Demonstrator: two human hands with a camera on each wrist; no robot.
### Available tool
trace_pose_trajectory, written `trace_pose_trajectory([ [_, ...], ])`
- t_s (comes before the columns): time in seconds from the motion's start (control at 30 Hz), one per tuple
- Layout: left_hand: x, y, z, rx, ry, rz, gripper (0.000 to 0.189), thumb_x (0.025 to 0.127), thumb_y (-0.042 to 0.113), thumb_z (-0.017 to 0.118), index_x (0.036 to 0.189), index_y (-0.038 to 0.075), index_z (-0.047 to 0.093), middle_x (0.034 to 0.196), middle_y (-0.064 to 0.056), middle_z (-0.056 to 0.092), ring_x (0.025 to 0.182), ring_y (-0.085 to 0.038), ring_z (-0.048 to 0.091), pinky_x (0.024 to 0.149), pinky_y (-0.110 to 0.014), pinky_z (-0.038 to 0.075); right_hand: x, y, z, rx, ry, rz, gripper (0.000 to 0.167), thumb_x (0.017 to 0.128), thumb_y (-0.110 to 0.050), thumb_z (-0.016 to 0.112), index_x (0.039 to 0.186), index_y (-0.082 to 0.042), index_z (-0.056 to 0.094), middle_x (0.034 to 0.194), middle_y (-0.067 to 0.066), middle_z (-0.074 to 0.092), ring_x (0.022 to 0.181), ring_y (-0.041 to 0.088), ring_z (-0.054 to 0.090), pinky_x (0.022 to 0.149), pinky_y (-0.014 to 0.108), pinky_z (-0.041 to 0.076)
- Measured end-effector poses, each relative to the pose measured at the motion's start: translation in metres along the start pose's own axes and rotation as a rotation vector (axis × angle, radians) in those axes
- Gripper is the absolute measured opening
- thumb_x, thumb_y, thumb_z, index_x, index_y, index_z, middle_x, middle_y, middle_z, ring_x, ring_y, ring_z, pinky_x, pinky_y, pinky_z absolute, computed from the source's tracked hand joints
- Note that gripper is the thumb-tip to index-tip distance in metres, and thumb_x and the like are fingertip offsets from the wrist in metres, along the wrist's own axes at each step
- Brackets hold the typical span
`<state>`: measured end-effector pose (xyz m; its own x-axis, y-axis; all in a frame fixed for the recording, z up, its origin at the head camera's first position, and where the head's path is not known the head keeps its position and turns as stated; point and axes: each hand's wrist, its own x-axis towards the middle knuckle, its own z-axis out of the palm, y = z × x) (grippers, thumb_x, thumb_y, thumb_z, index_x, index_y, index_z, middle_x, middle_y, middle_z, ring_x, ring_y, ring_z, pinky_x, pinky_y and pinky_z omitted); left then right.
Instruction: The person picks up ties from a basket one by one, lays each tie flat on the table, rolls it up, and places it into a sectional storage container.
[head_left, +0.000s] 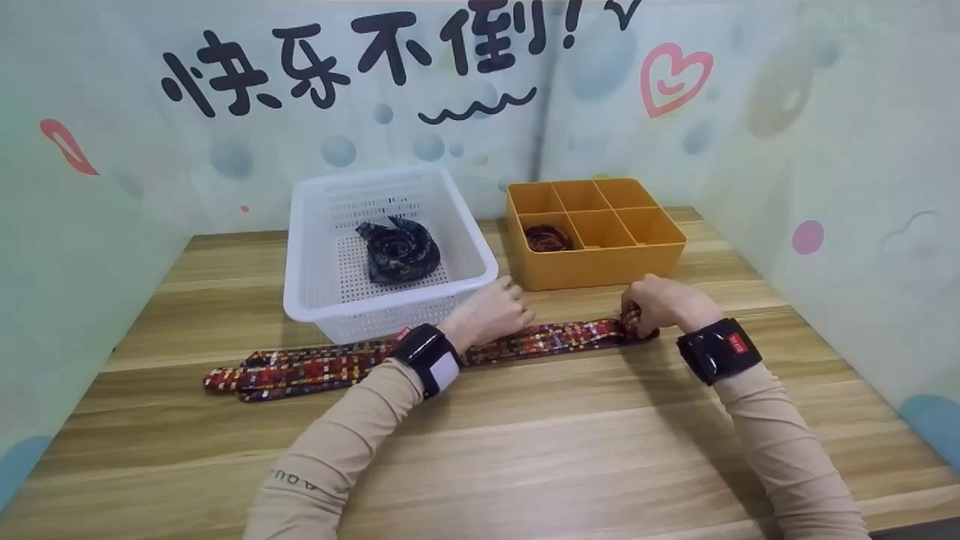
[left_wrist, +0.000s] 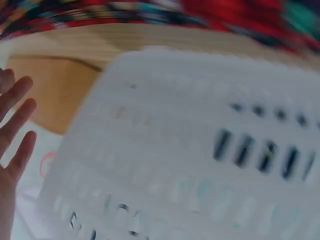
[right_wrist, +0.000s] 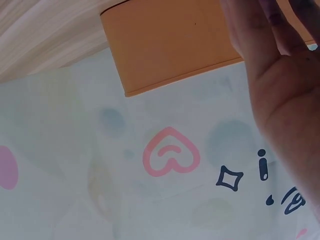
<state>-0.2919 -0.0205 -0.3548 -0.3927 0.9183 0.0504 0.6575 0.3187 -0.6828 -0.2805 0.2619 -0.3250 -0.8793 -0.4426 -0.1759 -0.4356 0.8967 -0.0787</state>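
A colourful checked necktie (head_left: pixel 322 371) lies lengthwise across the table, its pointed wide end at the left. My right hand (head_left: pixel 664 301) grips its right end, where the fabric is gathered into a small bunch or roll. My left hand (head_left: pixel 491 313) hovers over the middle of the necktie, near the basket's front corner. In the left wrist view, the fingers (left_wrist: pixel 20 125) of that hand are spread and loosely bent, with nothing between them. The right wrist view shows part of the right hand (right_wrist: pixel 285 90) beside the organizer, the necktie out of sight there.
Behind the necktie stands a white perforated basket (head_left: pixel 390 300) holding a dark rolled fabric piece (head_left: pixel 403 253). To its right is an orange divided organizer (head_left: pixel 600 268) with a dark red rolled necktie (head_left: pixel 548 238) in its front left compartment. Printed walls (head_left: pixel 825 150) enclose the table.
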Motion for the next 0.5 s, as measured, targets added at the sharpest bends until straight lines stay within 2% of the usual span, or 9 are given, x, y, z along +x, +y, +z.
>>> trace_pose_trajectory([
  [0.07, -0.008, -0.001, 0.005, 0.092, -0.033, 0.045, 0.015, 0.095, 0.021, 0.05, 0.104, 0.02, 0.062, 0.096, 0.007, 0.073, 0.088, -0.01, 0.066, 0.087, -0.027, 0.049, 0.0, 0.0, 0.0, -0.003, 0.0, -0.003, 0.033, 0.059, 0.0, 0.075, 0.092, -0.003, 0.072, 0.085, 0.013, 0.071, 0.074, 0.022, 0.064, 0.063, 0.034, 0.054],
  [0.13, -0.017, -0.004, 0.01, 0.114, -0.045, 0.071, 0.015, 0.097, 0.018, 0.048, 0.102, 0.017, 0.062, 0.09, 0.006, 0.072, 0.08, -0.009, 0.067, 0.081, -0.024, 0.053, 0.0, 0.0, 0.0, -0.003, -0.001, -0.001, 0.032, 0.06, 0.0, 0.076, 0.092, -0.003, 0.072, 0.085, 0.013, 0.071, 0.074, 0.022, 0.064, 0.063, 0.035, 0.055],
  [0.2, -0.024, -0.006, 0.015, 0.1, -0.042, 0.08, 0.014, 0.097, 0.015, 0.048, 0.1, 0.015, 0.061, 0.085, 0.005, 0.071, 0.074, -0.009, 0.067, 0.072, -0.023, 0.055, 0.0, 0.0, 0.0, 0.0, -0.007, 0.005, 0.032, 0.061, -0.001, 0.076, 0.092, -0.003, 0.072, 0.085, 0.013, 0.071, 0.074, 0.022, 0.064, 0.064, 0.035, 0.055],
  [0.27, -0.029, -0.007, 0.019, 0.05, -0.035, 0.064, 0.013, 0.096, 0.012, 0.047, 0.098, 0.013, 0.06, 0.082, 0.003, 0.07, 0.071, -0.01, 0.066, 0.063, -0.022, 0.055, 0.0, 0.0, 0.0, -0.001, -0.012, 0.015, 0.032, 0.061, -0.001, 0.076, 0.093, -0.003, 0.071, 0.085, 0.013, 0.071, 0.074, 0.022, 0.063, 0.063, 0.034, 0.055],
  [0.37, -0.028, -0.005, 0.022, -0.058, -0.002, -0.01, 0.012, 0.094, 0.008, 0.05, 0.095, 0.011, 0.061, 0.082, 0.0, 0.07, 0.07, -0.013, 0.066, 0.063, -0.025, 0.055, 0.0, -0.001, 0.0, -0.002, -0.019, 0.028, 0.033, 0.061, -0.002, 0.076, 0.094, -0.004, 0.071, 0.086, 0.013, 0.071, 0.074, 0.023, 0.064, 0.063, 0.034, 0.055],
  [0.5, -0.005, 0.007, 0.013, -0.282, 0.026, -0.211, 0.016, 0.091, 0.014, 0.055, 0.103, 0.011, 0.064, 0.094, -0.004, 0.072, 0.083, -0.02, 0.066, 0.072, -0.031, 0.056, 0.001, -0.002, 0.0, -0.015, -0.018, 0.039, 0.04, 0.061, -0.002, 0.075, 0.1, -0.003, 0.069, 0.09, 0.017, 0.069, 0.076, 0.025, 0.064, 0.063, 0.035, 0.055],
])
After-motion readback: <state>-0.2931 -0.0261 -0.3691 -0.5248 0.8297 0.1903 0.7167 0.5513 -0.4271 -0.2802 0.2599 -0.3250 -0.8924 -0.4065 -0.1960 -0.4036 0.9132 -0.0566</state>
